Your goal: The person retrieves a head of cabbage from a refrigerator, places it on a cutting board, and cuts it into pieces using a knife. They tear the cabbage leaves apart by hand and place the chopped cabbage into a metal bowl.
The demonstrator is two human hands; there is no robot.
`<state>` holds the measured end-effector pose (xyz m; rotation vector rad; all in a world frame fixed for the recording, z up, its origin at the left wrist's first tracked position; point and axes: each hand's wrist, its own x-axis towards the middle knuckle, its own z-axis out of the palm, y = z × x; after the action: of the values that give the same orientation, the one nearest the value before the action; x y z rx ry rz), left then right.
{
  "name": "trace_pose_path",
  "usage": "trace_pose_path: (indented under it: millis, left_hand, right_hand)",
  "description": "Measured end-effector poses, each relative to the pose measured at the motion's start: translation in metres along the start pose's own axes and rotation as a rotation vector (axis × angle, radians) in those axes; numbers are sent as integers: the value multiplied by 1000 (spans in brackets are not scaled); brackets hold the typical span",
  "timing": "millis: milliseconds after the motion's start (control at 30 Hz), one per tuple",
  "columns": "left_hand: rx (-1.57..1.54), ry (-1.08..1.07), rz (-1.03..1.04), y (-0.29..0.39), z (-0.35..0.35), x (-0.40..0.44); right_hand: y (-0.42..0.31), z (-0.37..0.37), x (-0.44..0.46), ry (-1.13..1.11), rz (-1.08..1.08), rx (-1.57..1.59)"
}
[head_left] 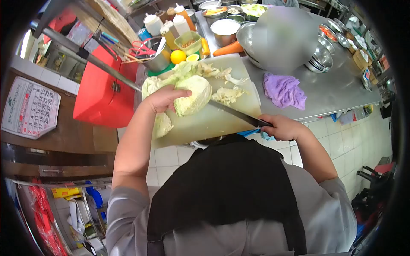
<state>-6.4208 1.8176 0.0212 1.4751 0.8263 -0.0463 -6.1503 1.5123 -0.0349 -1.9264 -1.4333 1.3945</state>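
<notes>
My left hand [166, 99] grips a pale green cabbage [194, 96] from its left side, thumb on top, over the cutting board [213, 126]. In my right hand [282, 127] is the black handle of a kitchen knife [235, 112]. Its blade points left, with the tip at the cabbage's right side; whether the tip touches it I cannot tell. More cabbage pieces [163, 125] lie left of and behind the held one. Cut cabbage scraps [227, 94] are scattered at the board's back right.
Behind the board stand a metal pot of utensils [159, 57], an orange [178, 56], squeeze bottles [181, 24], a carrot [228, 49] and metal bowls [225, 32]. A purple cloth [284, 90] lies to the right. A red box [104, 91] stands at the left.
</notes>
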Motion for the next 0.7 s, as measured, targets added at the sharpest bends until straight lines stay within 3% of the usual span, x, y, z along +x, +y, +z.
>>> trace_pose_path:
  millis: [100, 233, 367, 433, 600, 700]
  left_hand:
    - [173, -67, -206, -29, -6, 3]
    - [22, -109, -321, -52, -2, -4]
    - [-161, 31, -195, -55, 2, -21]
    - [-187, 147, -108, -66, 12, -29]
    - [372, 452, 54, -83, 37, -15]
    - [170, 559, 116, -86, 57, -10]
  right_hand:
    - [-1, 6, 3, 24, -1, 4]
    - [-8, 20, 8, 115, -72, -72]
    - [3, 40, 18, 266, -228, -177]
    - [0, 43, 15, 271, -191, -156]
    - [-14, 44, 16, 278, -206, -123]
    - [-15, 45, 15, 296, -255, -158]
